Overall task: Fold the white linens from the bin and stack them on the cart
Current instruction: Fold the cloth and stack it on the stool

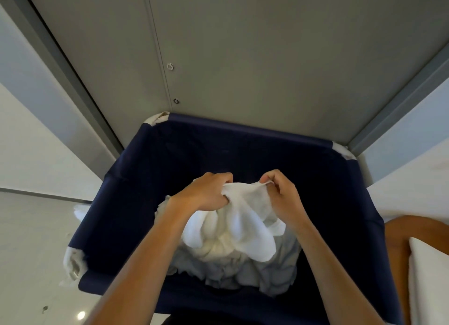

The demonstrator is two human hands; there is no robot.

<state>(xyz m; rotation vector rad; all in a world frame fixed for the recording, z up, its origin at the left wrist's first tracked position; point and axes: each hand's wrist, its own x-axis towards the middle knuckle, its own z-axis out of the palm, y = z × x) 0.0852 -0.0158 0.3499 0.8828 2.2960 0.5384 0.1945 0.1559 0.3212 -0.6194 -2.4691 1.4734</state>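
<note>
Filling most of the view is a big dark blue bin. Down inside it lies a crumpled pile of linens. One white towel hangs above the pile, held up over the bin. The left hand has its fingers curled tight round a bunch of the top edge. The right hand pinches that edge just beside it with thumb and fingertips. The towel looks soft, light and floppy, so I think it will sag and needs holding at two corners to spread flat. The corners are lost in the folds. A brown ledge with something white on it is cut off at the right. I cannot tell if it is the cart.
</note>
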